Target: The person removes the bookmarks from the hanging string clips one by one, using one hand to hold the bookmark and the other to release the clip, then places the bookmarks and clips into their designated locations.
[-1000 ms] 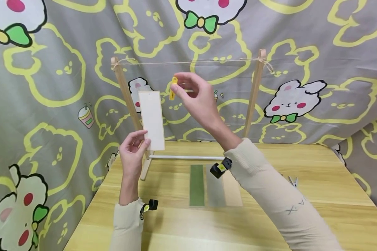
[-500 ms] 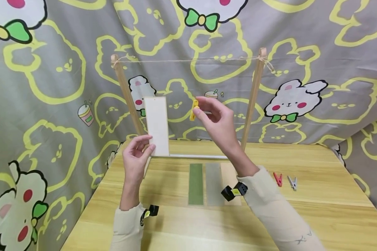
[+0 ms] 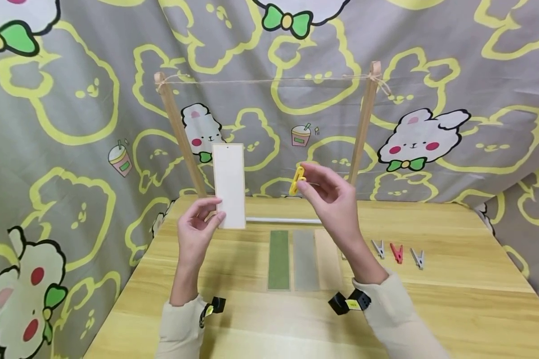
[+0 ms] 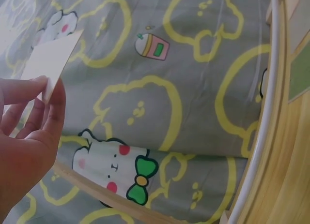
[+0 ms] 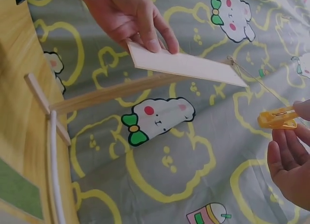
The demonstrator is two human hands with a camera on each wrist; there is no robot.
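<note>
My left hand pinches a white rectangular card by its lower left edge and holds it upright above the table. A small hole shows near the card's top. In the left wrist view the same card sits between thumb and fingers. My right hand pinches a yellow clothespin between thumb and fingers, to the right of the card. The right wrist view shows the yellow clothespin at the fingertips. Behind both hands, a twine line runs between two wooden posts, with nothing hanging from it.
Green, grey and beige cards lie side by side on the wooden table. To their right lie two grey clothespins and a red clothespin. A white rod joins the stand's wooden posts low down.
My right hand has moved down and to the right with the yellow clothespin, away from the twine. My left hand has shifted the white card slightly right and down.
</note>
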